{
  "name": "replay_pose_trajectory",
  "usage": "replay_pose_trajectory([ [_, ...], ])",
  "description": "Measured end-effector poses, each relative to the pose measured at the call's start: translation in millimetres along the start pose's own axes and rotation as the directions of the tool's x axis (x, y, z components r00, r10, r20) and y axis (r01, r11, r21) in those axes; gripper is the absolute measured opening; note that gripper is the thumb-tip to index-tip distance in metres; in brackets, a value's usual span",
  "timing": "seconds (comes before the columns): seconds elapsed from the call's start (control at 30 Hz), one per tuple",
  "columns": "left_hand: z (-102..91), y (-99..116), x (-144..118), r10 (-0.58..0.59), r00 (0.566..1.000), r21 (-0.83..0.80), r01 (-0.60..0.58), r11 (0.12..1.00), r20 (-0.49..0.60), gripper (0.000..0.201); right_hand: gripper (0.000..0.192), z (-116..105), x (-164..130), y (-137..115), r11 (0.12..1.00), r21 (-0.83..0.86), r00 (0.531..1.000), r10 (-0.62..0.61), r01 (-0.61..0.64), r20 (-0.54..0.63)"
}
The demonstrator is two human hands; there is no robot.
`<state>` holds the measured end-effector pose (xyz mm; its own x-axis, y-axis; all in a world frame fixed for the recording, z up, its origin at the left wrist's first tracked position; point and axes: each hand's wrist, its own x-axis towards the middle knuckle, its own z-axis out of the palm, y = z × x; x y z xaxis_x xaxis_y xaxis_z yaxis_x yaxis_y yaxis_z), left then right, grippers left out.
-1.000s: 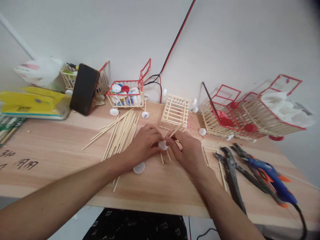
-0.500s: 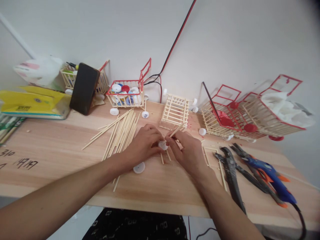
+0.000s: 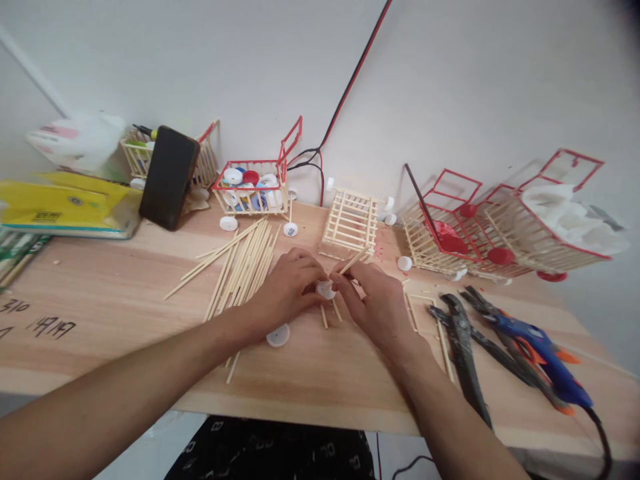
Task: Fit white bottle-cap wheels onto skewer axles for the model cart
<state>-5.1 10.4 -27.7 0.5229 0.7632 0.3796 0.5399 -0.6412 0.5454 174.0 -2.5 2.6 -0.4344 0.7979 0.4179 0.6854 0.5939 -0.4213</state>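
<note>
Between my hands is a white plastic bottle cap (image 3: 326, 289), gripped by the fingers of my left hand (image 3: 295, 287). My right hand (image 3: 373, 293) pinches a thin wooden stick (image 3: 354, 261), its lower end at the cap; whether it passes through the cap I cannot tell. Short sticks (image 3: 325, 316) lie on the table just below the cap. Another white cap (image 3: 278, 335) rests flat under my left wrist. A bundle of loose wooden sticks (image 3: 245, 267) lies left of and partly beneath my left forearm.
Stick-built carts stand along the wall: one filled with caps (image 3: 250, 190), an unpainted one (image 3: 350, 220), and red-trimmed ones (image 3: 450, 233) at right. A phone (image 3: 170, 177) leans at left. Cutters (image 3: 463, 347) and a blue glue gun (image 3: 550, 353) lie right, beside a stick frame (image 3: 443, 340).
Almost nothing differs. Both hands keep their place around the cap and stick, with at most a slight shift of the cap.
</note>
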Motion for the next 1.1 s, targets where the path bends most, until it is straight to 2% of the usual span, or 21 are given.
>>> replay_pose_trajectory([
  [1.1, -0.7, 3.1, -0.1, 0.010, 1.000, 0.026, -0.010, 1.000, -0.013, 0.021, 0.014, 3.4, -0.5, 2.1, 1.000, 0.004, 1.000, -0.013, 0.013, 0.001],
])
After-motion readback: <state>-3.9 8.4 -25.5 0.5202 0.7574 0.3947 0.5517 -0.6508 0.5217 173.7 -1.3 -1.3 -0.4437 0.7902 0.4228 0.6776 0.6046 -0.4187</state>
